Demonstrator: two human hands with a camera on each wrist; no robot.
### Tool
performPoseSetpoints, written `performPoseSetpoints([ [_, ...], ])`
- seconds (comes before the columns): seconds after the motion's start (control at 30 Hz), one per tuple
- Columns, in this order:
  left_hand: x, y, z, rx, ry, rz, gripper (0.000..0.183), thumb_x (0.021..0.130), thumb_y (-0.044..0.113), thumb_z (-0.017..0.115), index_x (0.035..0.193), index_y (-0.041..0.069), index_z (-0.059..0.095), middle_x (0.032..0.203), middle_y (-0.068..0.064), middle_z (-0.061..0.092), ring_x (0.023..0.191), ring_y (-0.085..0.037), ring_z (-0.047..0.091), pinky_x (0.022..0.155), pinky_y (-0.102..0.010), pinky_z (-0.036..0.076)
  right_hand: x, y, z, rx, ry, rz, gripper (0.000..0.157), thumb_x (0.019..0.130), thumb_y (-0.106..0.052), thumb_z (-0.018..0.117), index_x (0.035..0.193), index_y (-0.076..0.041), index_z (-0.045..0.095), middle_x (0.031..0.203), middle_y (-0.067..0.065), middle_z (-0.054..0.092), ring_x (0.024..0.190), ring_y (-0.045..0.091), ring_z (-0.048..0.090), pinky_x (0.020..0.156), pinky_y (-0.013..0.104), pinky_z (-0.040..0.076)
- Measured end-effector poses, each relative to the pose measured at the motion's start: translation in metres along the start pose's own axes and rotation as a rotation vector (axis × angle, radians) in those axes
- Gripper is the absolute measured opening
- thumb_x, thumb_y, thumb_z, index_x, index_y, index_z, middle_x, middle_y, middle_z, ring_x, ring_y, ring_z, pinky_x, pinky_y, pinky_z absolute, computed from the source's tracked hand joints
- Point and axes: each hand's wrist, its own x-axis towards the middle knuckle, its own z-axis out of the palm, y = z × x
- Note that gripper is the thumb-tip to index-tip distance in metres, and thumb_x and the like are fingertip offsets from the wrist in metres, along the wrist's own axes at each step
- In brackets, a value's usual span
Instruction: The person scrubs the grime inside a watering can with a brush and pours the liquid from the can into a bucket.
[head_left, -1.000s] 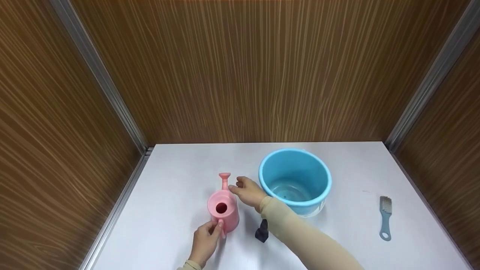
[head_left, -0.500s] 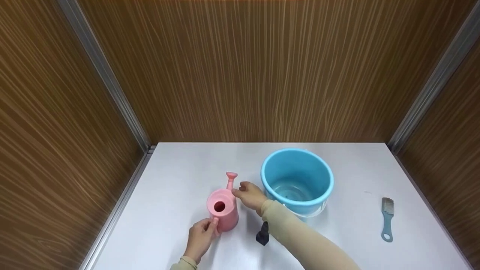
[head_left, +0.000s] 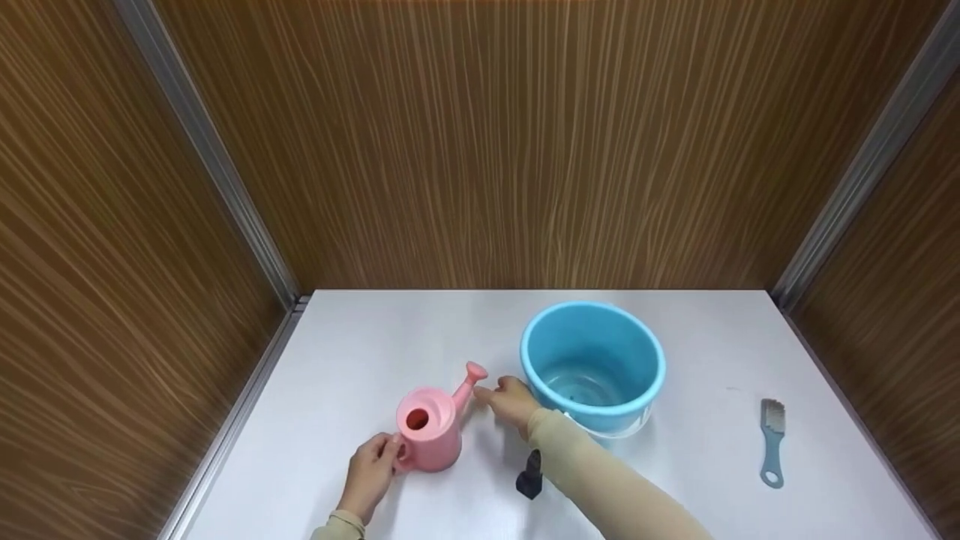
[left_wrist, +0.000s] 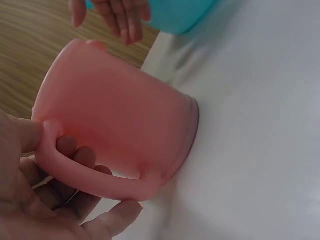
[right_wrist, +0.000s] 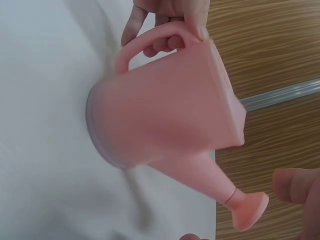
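A pink watering can [head_left: 433,444] stands about upright left of the middle in the head view, its base at the white tabletop. Its spout [head_left: 463,394] points to the far right, toward the bucket. My left hand [head_left: 369,472] grips the can's handle [left_wrist: 95,180], with fingers passed through the loop and the thumb along the outside. My right hand [head_left: 512,403] is beside the spout's rose [right_wrist: 250,211], fingers loosely bent. In the right wrist view its thumb [right_wrist: 295,185] is apart from the spout, and nothing is in the hand.
A light blue bucket [head_left: 615,420] with a white handle stands just right of my right hand. A brush [head_left: 772,442] with a blue-grey handle lies at the far right of the white table [head_left: 705,465]. Wood-patterned panels [head_left: 525,150] wall in the back and sides.
The watering can has turned clockwise, its spout swinging to the right, and shifted slightly left and nearer. My left hand has moved left with the handle; my right hand has shifted slightly right and nearer.
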Motion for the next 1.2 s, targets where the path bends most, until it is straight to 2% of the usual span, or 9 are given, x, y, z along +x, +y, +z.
performPoseSetpoints([
  [0.13,0.005,-0.003,-0.008,-0.008,0.006,0.017,0.037,0.097,0.035,0.043,0.094,0.003,0.060,0.088,-0.012,0.060,0.077,-0.026,0.054,0.066,-0.033,0.046,0.005,0.005,-0.001,0.043,-0.021,0.013,0.084,0.082,-0.052,0.059,0.139,0.002,0.029,0.136,0.021,0.039,0.124,0.037,0.035,0.097,0.057,0.026],
  [0.23,0.008,-0.005,-0.012,-0.022,-0.009,0.019,0.033,0.097,0.031,0.043,0.094,0.003,0.059,0.092,-0.012,0.060,0.080,-0.027,0.053,0.068,-0.035,0.046,0.010,0.007,-0.001,0.113,-0.050,0.013,0.090,0.078,-0.059,0.059,0.141,-0.004,0.026,0.135,0.018,0.041,0.123,0.035,0.038,0.097,0.059,0.024],
  [0.47,0.013,-0.008,-0.017,-0.073,-0.033,0.025,0.031,0.096,0.033,0.046,0.095,0.005,0.060,0.094,-0.013,0.058,0.083,-0.027,0.052,0.071,-0.035,0.046,0.018,0.004,0.003,0.277,-0.100,-0.060,0.091,0.073,-0.063,0.060,0.139,-0.007,0.032,0.129,0.013,0.048,0.115,0.029,0.048,0.096,0.048,0.034],
  [0.7,0.020,-0.011,-0.019,-0.085,-0.029,0.006,0.033,0.094,0.037,0.048,0.097,0.007,0.062,0.096,-0.013,0.059,0.087,-0.027,0.052,0.072,-0.034,0.046,0.018,0.003,0.005,0.274,-0.087,-0.029,0.092,0.068,-0.065,0.062,0.136,-0.009,0.036,0.119,0.008,0.055,0.111,0.028,0.050,0.095,0.045,0.037],
  [0.93,0.023,-0.013,-0.019,-0.083,-0.020,0.018,0.033,0.094,0.037,0.048,0.097,0.007,0.062,0.097,-0.013,0.059,0.088,-0.028,0.052,0.073,-0.034,0.046,0.022,0.007,0.006,0.257,-0.042,-0.047,0.078,0.069,-0.057,0.067,0.122,-0.005,0.045,0.103,0.008,0.058,0.098,0.026,0.056,0.089,0.040,0.043],
  [1.2,0.025,-0.014,-0.019,-0.088,-0.002,-0.010,0.037,0.093,0.040,0.049,0.094,0.006,0.063,0.092,-0.012,0.059,0.084,-0.025,0.054,0.074,-0.035,0.046,0.026,0.008,0.006,0.318,-0.042,-0.071,0.071,0.072,-0.048,0.071,0.118,-0.001,0.046,0.102,0.009,0.057,0.097,0.025,0.057,0.085,0.036,0.046],
])
